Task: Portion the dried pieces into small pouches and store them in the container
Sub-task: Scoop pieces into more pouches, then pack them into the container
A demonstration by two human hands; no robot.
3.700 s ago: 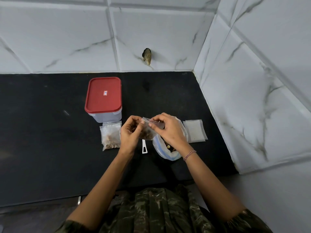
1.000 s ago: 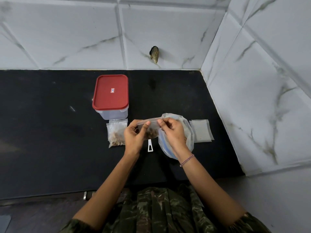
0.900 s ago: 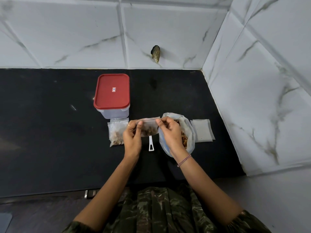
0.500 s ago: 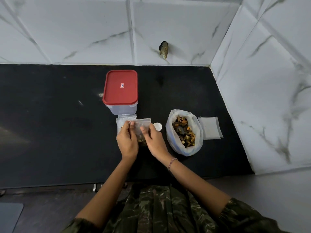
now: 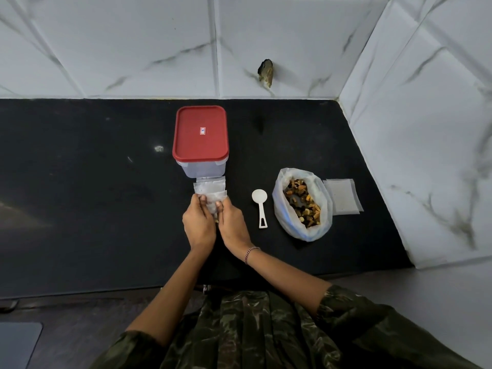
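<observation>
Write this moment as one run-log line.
left hand, right hand: pinch pouch | container: lid on | spoon: lying free | bag: open

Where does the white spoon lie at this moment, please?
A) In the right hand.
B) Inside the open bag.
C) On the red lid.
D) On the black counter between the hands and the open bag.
D: the white spoon lies on the black counter, with the left hand and right hand, both pinching a small pouch, on one side and the open bag on the other.
</observation>
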